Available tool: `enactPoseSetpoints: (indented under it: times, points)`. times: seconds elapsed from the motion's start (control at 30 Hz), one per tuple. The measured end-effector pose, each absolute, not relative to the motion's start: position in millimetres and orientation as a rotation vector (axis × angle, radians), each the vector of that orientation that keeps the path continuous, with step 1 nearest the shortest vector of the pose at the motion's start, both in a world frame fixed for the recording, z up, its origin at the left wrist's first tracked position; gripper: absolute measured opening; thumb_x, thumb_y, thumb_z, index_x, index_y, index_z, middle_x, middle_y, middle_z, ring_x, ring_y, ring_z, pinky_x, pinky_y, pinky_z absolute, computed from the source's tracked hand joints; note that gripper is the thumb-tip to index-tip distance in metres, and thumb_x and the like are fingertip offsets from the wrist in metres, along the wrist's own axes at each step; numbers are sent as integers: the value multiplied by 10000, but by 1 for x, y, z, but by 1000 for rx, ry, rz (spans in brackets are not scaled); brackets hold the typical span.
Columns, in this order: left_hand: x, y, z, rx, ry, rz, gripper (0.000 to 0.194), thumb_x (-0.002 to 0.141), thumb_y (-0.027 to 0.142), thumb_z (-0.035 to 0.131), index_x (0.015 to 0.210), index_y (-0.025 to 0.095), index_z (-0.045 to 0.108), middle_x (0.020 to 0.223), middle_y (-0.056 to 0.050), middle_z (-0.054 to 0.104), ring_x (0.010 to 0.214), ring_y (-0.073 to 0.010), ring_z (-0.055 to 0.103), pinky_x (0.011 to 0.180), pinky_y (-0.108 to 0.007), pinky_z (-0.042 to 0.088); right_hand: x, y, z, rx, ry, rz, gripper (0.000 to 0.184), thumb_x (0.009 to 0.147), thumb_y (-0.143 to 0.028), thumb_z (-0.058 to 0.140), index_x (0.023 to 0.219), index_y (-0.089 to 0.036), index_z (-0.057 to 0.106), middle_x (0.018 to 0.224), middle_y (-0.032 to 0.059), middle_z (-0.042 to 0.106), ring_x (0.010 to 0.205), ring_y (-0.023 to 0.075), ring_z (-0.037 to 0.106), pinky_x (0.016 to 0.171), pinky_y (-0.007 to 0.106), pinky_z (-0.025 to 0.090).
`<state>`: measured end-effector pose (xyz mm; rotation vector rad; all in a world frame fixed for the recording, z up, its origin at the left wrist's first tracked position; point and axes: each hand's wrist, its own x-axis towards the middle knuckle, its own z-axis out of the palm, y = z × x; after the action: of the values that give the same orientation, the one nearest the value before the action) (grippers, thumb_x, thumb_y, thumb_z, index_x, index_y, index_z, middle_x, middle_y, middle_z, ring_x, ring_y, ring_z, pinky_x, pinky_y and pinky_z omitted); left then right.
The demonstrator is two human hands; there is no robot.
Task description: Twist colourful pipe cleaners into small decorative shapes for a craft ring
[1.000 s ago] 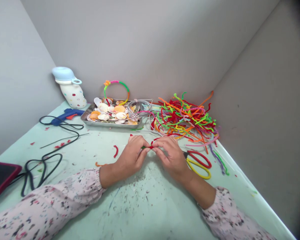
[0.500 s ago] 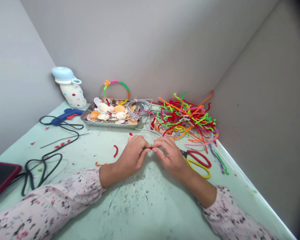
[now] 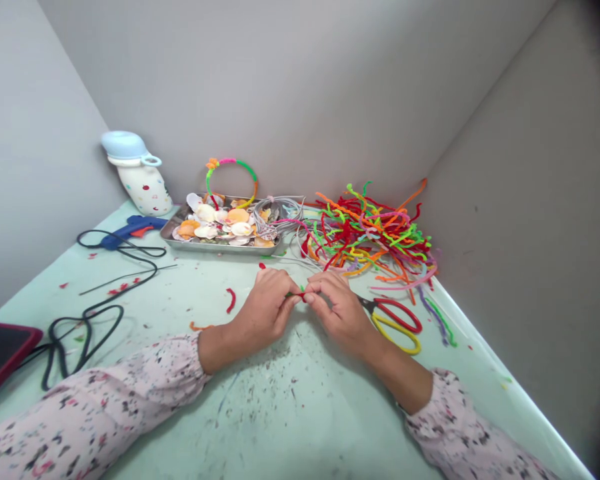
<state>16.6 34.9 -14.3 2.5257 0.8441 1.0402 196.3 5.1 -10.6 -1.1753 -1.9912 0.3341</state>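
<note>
My left hand point(image 3: 265, 310) and my right hand point(image 3: 337, 310) meet fingertip to fingertip over the pale green table point(image 3: 290, 400). Both pinch a small red and green pipe cleaner piece point(image 3: 299, 294) between thumbs and fingers. Most of that piece is hidden by the fingers. Scissors with red and yellow handles point(image 3: 397, 325) lie just right of my right hand. A heap of coloured pipe cleaners point(image 3: 375, 233) sits behind the hands to the right.
A metal tray point(image 3: 180, 241) of seashells stands at the back, with a pipe cleaner ring point(image 3: 231, 175) leaning behind it. A blue glue gun point(image 3: 125, 230), its black cord point(image 3: 87, 313), a spotted bottle point(image 3: 140, 177) and a red-edged tablet point(image 3: 0, 353) lie left. Grey walls enclose the corner.
My hands have stayed together on the small piece, with only slight finger shifts. The view has moved a little.
</note>
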Motion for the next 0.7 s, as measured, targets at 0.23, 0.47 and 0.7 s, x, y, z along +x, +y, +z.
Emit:
enactPoseSetpoints:
  times: [0.23,0.47,0.7]
  points:
    - [17,36,-15,2523,845,1049,129,925,225,408,850,184,505,800,-52,559,796,-204,481,764,-372,366,198,7,-11,-1135,-2016,357,101,910,-210,493,866,-214,583,921,34,616,1017,205,536,947,398,353]
    - [17,36,-16,2534,835,1029,117,924,220,409,860,185,499,809,-53,559,801,-205,472,774,-378,367,198,7,-11,-1163,-1980,336,128,916,-227,480,842,-213,584,931,43,600,971,200,529,950,415,356]
    - [17,35,-14,2547,823,1004,107,917,204,416,857,184,502,818,-55,564,813,-208,474,782,-381,366,198,8,-14,-1103,-1943,469,182,933,-241,448,802,-210,569,936,52,593,1011,202,526,934,397,392]
